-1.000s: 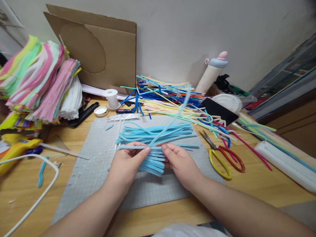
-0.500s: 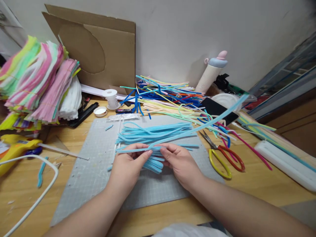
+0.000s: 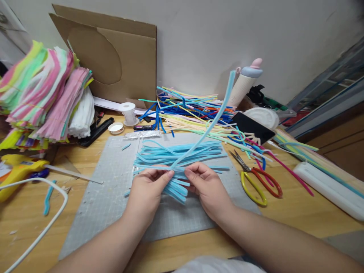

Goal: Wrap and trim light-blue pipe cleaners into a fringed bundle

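Observation:
Light-blue pipe cleaners are gathered between my hands over the grey cutting mat. My left hand is closed, its thumb and fingers pinching one long pipe cleaner whose free end slants up to the right. Below the pinch, a folded bunch of blue pipe cleaners points toward me. My right hand is closed too, thumb against fingers at the right side of the bunch; what exactly sits in its pinch is partly hidden. Just behind both hands lies a pile of loose blue pipe cleaners.
Scissors with red and yellow handles lie right of the mat. A yellow glue gun and white cable occupy the left. Behind are mixed pipe cleaners, a thread spool, a dark phone and cardboard.
The long pipe cleaner's free end has swung up and leftward, from low over the phone to a steeper slant in front of the bottle. Both hands have stayed nearly in place.

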The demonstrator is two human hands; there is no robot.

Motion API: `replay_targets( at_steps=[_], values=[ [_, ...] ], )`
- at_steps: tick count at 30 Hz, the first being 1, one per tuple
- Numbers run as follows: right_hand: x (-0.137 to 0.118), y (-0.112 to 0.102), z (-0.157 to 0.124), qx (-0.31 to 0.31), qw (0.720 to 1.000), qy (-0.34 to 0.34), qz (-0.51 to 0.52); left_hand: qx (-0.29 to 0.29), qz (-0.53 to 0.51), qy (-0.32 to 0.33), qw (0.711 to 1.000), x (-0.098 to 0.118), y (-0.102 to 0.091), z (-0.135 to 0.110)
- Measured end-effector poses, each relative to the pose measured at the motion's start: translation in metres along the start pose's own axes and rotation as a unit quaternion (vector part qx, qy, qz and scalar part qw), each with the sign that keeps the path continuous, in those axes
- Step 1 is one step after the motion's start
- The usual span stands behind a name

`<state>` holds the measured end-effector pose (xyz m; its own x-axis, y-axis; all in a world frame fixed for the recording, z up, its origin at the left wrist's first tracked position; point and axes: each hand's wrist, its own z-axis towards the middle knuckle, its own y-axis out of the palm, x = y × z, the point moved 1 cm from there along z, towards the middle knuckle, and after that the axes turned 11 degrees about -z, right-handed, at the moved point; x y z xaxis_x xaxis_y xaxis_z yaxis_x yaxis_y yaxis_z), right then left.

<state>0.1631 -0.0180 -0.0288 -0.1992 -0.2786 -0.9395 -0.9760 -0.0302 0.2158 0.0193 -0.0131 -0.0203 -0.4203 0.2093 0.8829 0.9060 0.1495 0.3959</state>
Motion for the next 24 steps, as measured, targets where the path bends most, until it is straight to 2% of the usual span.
replay_targets(
  at_steps=[5, 10, 13, 17, 20, 22, 24],
  values=[
    [0.0, -0.001, 0.001, 0.0, 1.0, -0.004, -0.012, -0.024, 0.014, -0.005, 1.0, -0.002, 0.0, 0.0],
    [0.0, -0.001, 0.001, 0.012, 0.999, -0.016, -0.03, -0.003, 0.032, 0.012, 0.999, -0.002, -0.002, 0.001],
    [-0.002, 0.0, 0.0, -0.007, 0.999, -0.01, -0.051, -0.009, 0.051, 0.026, 0.998, 0.0, -0.001, 0.0],
    [-0.004, 0.0, -0.001, -0.065, 0.993, -0.059, -0.074, -0.053, 0.098, 0.08, 0.991, 0.006, 0.004, -0.005],
    [-0.005, -0.001, -0.001, -0.069, 0.99, -0.084, -0.093, -0.07, 0.126, 0.128, 0.981, 0.008, 0.006, -0.008],
    [-0.004, -0.002, -0.001, -0.052, 0.992, -0.072, -0.091, -0.075, 0.12, 0.117, 0.983, 0.006, 0.006, -0.008],
    [-0.003, -0.003, 0.0, -0.021, 0.995, -0.055, -0.078, -0.08, 0.108, 0.071, 0.988, 0.003, 0.004, -0.007]
  ],
)
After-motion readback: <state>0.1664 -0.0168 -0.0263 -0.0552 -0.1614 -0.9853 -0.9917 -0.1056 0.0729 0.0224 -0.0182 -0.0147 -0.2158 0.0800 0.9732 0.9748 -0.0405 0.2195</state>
